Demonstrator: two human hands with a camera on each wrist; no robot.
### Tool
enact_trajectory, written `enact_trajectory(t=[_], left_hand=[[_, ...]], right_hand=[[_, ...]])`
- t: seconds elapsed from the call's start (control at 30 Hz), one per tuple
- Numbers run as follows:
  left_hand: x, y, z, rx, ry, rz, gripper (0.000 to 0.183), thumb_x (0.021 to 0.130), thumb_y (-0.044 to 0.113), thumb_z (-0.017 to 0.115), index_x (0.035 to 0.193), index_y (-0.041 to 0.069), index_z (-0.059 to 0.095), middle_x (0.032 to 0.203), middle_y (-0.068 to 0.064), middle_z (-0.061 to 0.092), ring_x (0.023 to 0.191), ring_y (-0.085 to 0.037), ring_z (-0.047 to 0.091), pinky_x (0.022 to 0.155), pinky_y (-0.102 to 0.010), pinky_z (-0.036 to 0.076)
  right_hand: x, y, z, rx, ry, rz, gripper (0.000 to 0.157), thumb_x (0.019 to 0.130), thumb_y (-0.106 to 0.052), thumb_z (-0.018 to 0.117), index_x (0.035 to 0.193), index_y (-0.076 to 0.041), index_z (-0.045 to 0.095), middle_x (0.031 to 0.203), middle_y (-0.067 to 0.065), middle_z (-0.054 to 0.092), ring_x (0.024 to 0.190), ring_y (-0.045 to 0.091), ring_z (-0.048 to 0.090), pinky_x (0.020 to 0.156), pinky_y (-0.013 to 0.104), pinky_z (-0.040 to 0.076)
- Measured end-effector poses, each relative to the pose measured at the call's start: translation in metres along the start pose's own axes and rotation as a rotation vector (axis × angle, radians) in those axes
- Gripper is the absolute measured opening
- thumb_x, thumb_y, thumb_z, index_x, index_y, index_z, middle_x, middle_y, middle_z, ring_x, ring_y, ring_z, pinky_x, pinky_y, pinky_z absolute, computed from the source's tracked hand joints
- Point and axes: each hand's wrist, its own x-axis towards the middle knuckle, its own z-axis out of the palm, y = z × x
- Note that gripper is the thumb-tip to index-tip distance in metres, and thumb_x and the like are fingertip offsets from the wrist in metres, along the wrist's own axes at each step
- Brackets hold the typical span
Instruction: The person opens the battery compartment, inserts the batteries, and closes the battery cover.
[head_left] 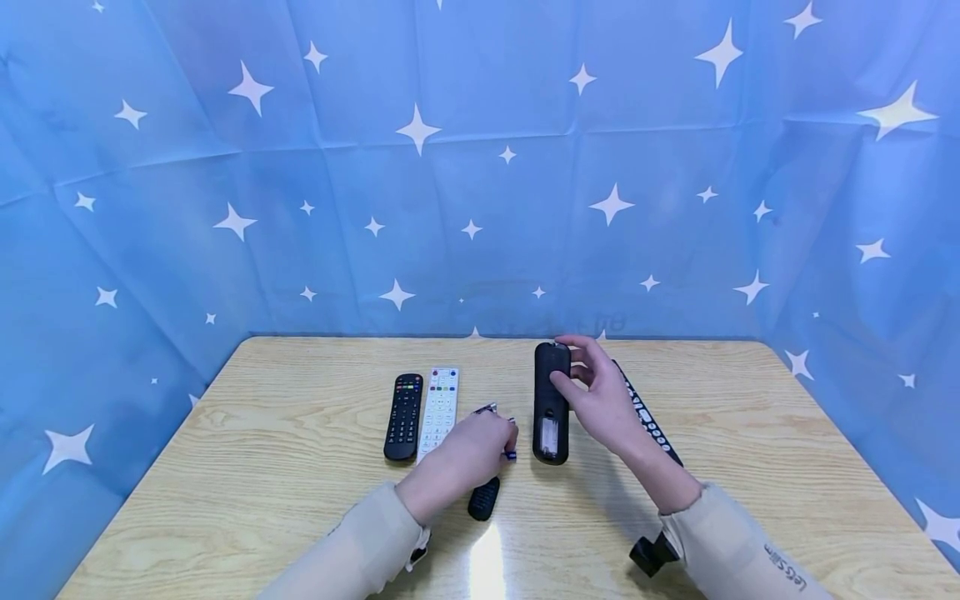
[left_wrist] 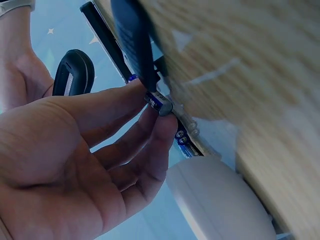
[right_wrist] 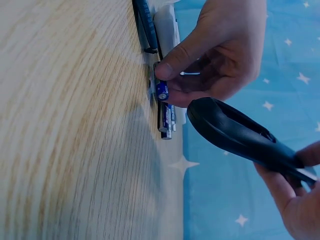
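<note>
My right hand [head_left: 600, 404] grips a black remote control [head_left: 551, 375] above the table, its back turned up toward the head view. Near the remote's lower end, the battery compartment [head_left: 550, 435] is uncovered. My left hand [head_left: 476, 446] pinches a blue battery [right_wrist: 161, 90] between thumb and fingers, close over the tabletop. Several more batteries [right_wrist: 165, 121] lie beside those fingers. Beneath the left hand a smaller black remote [head_left: 484, 500] shows only in part.
On the wooden table [head_left: 300, 500], a white remote [head_left: 441, 400] and a black remote [head_left: 405, 417] lie side by side to the left. Another black remote [head_left: 648, 421] lies at an angle, partly behind my right forearm. A blue starred cloth [head_left: 480, 183] hangs behind.
</note>
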Motion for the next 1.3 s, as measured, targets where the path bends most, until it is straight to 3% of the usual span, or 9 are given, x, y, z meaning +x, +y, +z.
enact_trajectory(t=[0.13, 0.27, 0.73, 1.0, 1.3], left_hand=[[-0.002, 0.0, -0.002, -0.043, 0.0, 0.003, 0.008, 0.091, 0.011, 0.08, 0.095, 0.013, 0.073, 0.089, 0.002, 0.071, 0.085, -0.013, 0.066, 0.074, -0.027, 0.055], [-0.004, -0.001, -0.003, -0.094, 0.005, 0.014, 0.016, 0.092, 0.008, 0.078, 0.106, 0.013, 0.075, 0.099, -0.001, 0.073, 0.092, -0.014, 0.068, 0.08, -0.028, 0.056], [-0.008, -0.011, -0.009, -0.289, 0.111, 0.059, 0.014, 0.091, 0.0, 0.071, 0.103, 0.006, 0.069, 0.081, 0.002, 0.063, 0.069, -0.009, 0.054, 0.062, -0.023, 0.047], [-0.008, -0.015, -0.008, -0.316, 0.161, 0.077, 0.022, 0.088, -0.005, 0.068, 0.107, 0.008, 0.069, 0.08, 0.002, 0.061, 0.071, -0.01, 0.053, 0.063, -0.024, 0.047], [-0.009, -0.019, -0.009, -0.369, 0.171, 0.045, 0.02, 0.089, -0.005, 0.069, 0.107, 0.005, 0.071, 0.085, -0.004, 0.061, 0.071, -0.01, 0.054, 0.061, -0.024, 0.047]], right_hand=[[0.0, 0.001, 0.0, -0.003, -0.001, -0.001, 0.044, 0.102, -0.002, 0.062, 0.144, -0.007, 0.05, 0.122, 0.021, 0.06, 0.102, 0.033, 0.064, 0.071, 0.034, 0.061], [0.001, 0.001, 0.001, 0.0, 0.003, 0.006, 0.044, 0.101, -0.001, 0.062, 0.143, -0.008, 0.051, 0.122, 0.021, 0.06, 0.102, 0.033, 0.064, 0.07, 0.035, 0.061], [0.001, 0.001, 0.0, 0.023, 0.001, 0.015, 0.045, 0.101, 0.0, 0.061, 0.144, -0.007, 0.05, 0.123, 0.021, 0.058, 0.101, 0.031, 0.064, 0.069, 0.035, 0.061], [0.002, 0.001, 0.001, 0.017, -0.001, 0.009, 0.045, 0.101, -0.001, 0.062, 0.144, -0.007, 0.05, 0.123, 0.022, 0.059, 0.101, 0.032, 0.064, 0.069, 0.035, 0.061], [0.002, 0.0, 0.001, 0.018, -0.005, 0.014, 0.045, 0.101, -0.001, 0.063, 0.144, -0.007, 0.05, 0.122, 0.022, 0.06, 0.102, 0.033, 0.064, 0.069, 0.035, 0.061]])
